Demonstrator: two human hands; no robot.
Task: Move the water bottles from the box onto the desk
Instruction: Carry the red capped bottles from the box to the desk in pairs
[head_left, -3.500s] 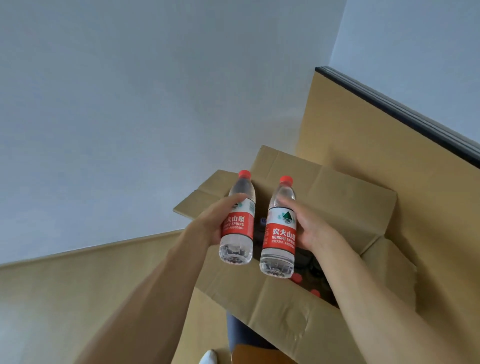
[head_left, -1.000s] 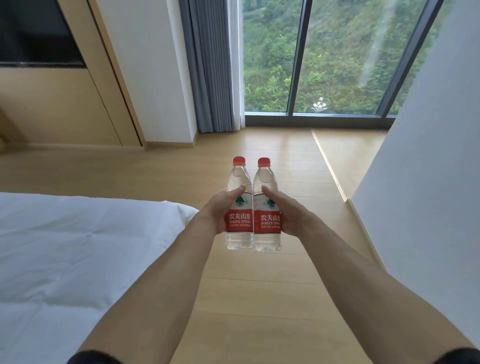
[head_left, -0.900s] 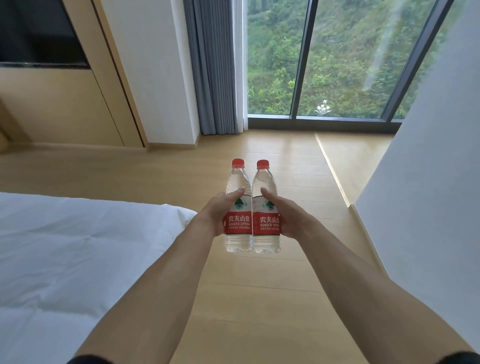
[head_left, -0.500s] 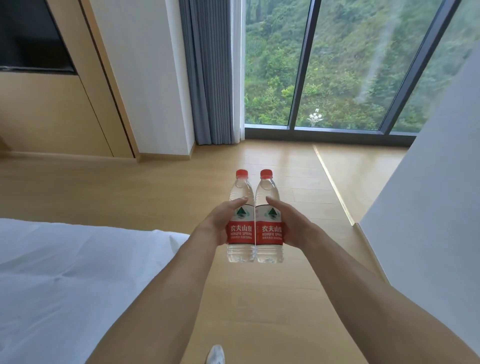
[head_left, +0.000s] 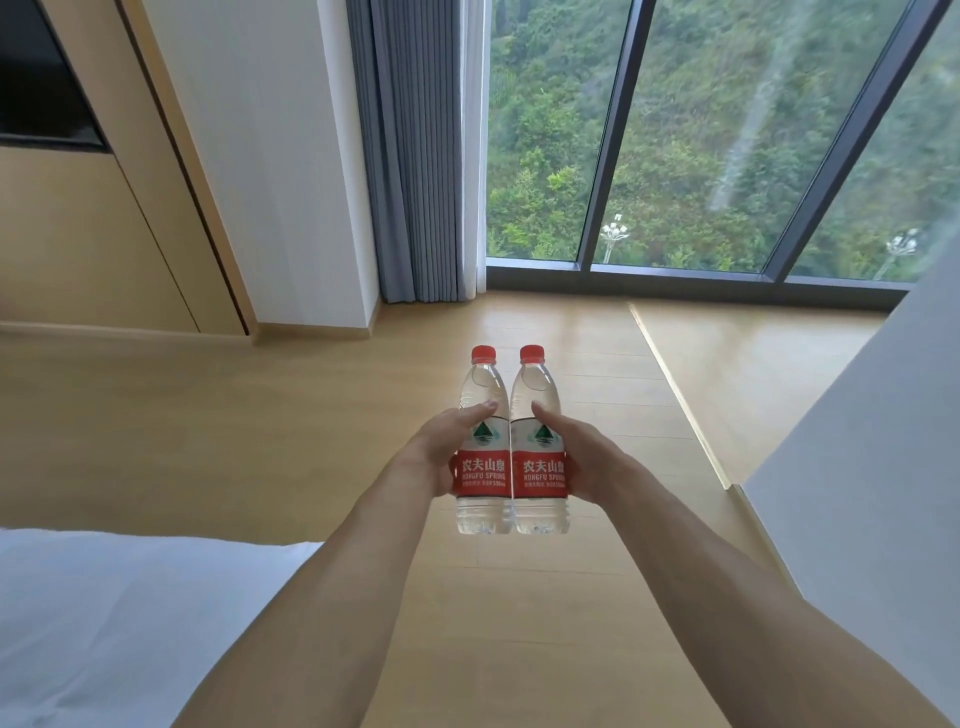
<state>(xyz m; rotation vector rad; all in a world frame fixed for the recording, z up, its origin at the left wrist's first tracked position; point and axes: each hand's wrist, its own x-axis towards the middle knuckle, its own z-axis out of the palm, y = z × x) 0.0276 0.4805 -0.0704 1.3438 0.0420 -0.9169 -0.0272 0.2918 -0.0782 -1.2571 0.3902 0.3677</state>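
My left hand (head_left: 441, 457) is wrapped round the left water bottle (head_left: 482, 447), thumb laid across the front just above the label, the other fingers hidden behind it. My right hand (head_left: 582, 460) grips the right water bottle (head_left: 537, 447) the same way, thumb pointing in toward the middle. That makes two bottles, one in each hand, both upright and pressed side to side so their labels touch. Each is clear plastic, full of water, with one red cap and a red and white label bearing a green mountain mark and Chinese characters over "NONGFU SPRING". I hold them out in front of me in the air, above the floor, resting on nothing. No box or desk shows in this view.

Both my bare forearms run back from the hands toward the bottom corners of the view.

Beneath the bottles lies a light wooden floor (head_left: 260, 415). At lower left is the corner of a bed with white bedding (head_left: 104, 623). To my right stands a plain white wall (head_left: 883, 493). Ahead, a grey curtain (head_left: 410, 156) hangs beside a floor-length window (head_left: 727, 130) with dark frames, three panes showing, and green hillside beyond. At far left, a wooden wall panel (head_left: 78, 234) sits under a dark screen (head_left: 36, 104).
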